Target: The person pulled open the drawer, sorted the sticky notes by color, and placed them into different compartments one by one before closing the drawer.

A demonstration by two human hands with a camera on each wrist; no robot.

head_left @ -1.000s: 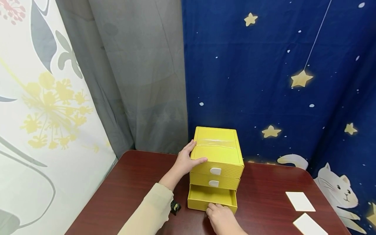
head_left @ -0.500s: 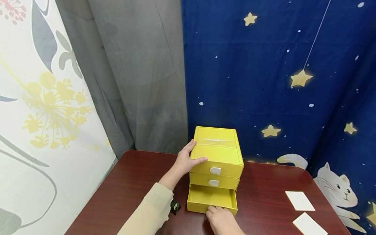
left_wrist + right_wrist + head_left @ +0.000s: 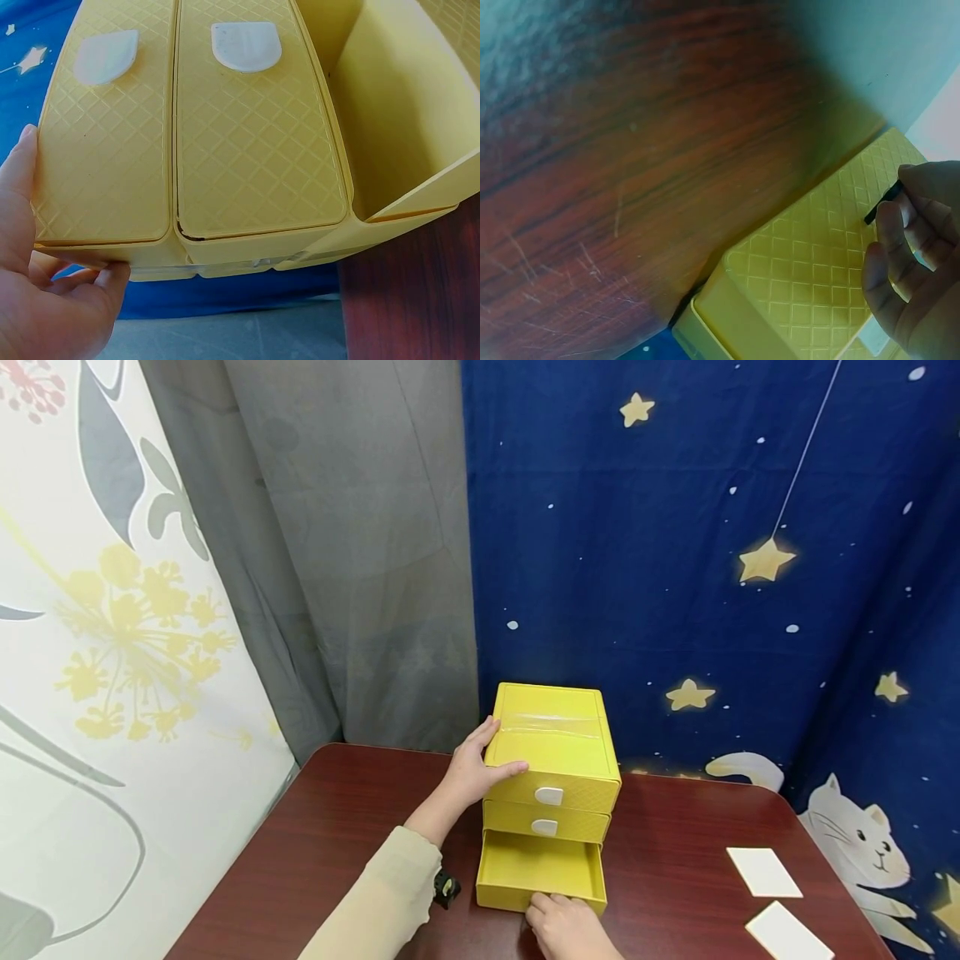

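Note:
A yellow three-drawer desktop organizer (image 3: 553, 743) stands on the table, its patterned front also filling much of the left wrist view. My left hand (image 3: 467, 772) grips its upper left edge, thumb on top and fingers along the side. The lowest drawer (image 3: 542, 864) is pulled well out, and nothing shows inside it. At that drawer's front, my right hand (image 3: 564, 927) holds on with curled fingers. In the right wrist view a short black bar (image 3: 883, 201) sits between thumb and finger at the drawer front. The upper two drawers are closed, each with a white tab (image 3: 246, 46).
Two white cards (image 3: 765, 872) lie at the right of the dark red table (image 3: 352, 810). A small black item (image 3: 447, 888) is beside the left sleeve. Grey and blue star-patterned curtains (image 3: 570, 527) hang behind the organizer.
The lowest drawer has slid a little farther out toward me, with my right hand moving along. My left hand has stayed at the organizer's edge.

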